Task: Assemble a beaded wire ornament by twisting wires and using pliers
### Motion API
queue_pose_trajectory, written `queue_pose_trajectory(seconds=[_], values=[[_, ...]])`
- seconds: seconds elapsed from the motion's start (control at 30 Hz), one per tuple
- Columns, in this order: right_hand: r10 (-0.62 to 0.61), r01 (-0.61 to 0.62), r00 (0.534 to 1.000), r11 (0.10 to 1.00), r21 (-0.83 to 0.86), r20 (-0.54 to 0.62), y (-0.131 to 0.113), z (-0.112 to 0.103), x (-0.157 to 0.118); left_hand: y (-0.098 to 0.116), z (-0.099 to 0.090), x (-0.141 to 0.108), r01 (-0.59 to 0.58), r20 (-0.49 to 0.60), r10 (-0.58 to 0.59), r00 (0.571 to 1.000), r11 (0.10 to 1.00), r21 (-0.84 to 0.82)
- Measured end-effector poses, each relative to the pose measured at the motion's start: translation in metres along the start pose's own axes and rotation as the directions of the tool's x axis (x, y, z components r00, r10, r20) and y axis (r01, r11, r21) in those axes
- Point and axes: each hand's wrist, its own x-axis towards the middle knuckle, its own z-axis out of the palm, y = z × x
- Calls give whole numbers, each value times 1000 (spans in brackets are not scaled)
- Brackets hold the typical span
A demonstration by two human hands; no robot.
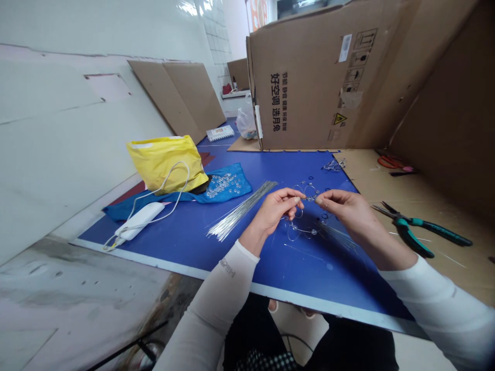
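My left hand [276, 211] and my right hand [344, 211] pinch opposite sides of a thin wire ornament strung with clear beads [309, 198], whose loops hang down onto the blue mat [185, 252]. A bundle of straight silver wires [242, 211] lies just left of my left hand. Further left, clear glass beads [221, 185] are scattered on a crumpled blue cloth [232, 184]. Some thin wires [336, 238] lie under my right wrist. A small tangle of wire [334, 165] rests near the mat's far edge.
Green-handled pliers [410, 226] and red-handled scissors [390, 162] lie on a cardboard surface to the right. A yellow bag [166, 165], a white power bank with cable [139, 221], a large cardboard box [320, 77], and a plastic bag [246, 119] stand around the mat.
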Motion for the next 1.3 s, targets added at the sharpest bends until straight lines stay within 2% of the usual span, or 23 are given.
queue_pose_trajectory(seconds=[0.3,0.43,0.6,0.87,1.1,1.2,1.3], values=[[-58,59,998,998,-11,29,5,5,0,-1,-1,3,10,-52,-8,999,999,33],[-162,167,986,975,-143,51,3,5,-3,-1,-1,2,24,-80,-21,997,999,44],[-338,347,937,884,-314,84,2,4,-7,0,0,2,90,-101,-87,991,996,25],[-276,280,959,914,-294,57,1,6,-7,1,1,2,107,-99,-104,990,994,23],[-89,94,995,990,-108,56,0,6,-4,1,2,1,31,-73,-26,997,997,64],[-100,105,994,990,-98,52,0,6,-4,0,1,2,13,-70,-8,998,996,83],[-153,157,987,974,-162,41,1,6,-4,-1,1,3,27,-73,-22,997,996,81]])
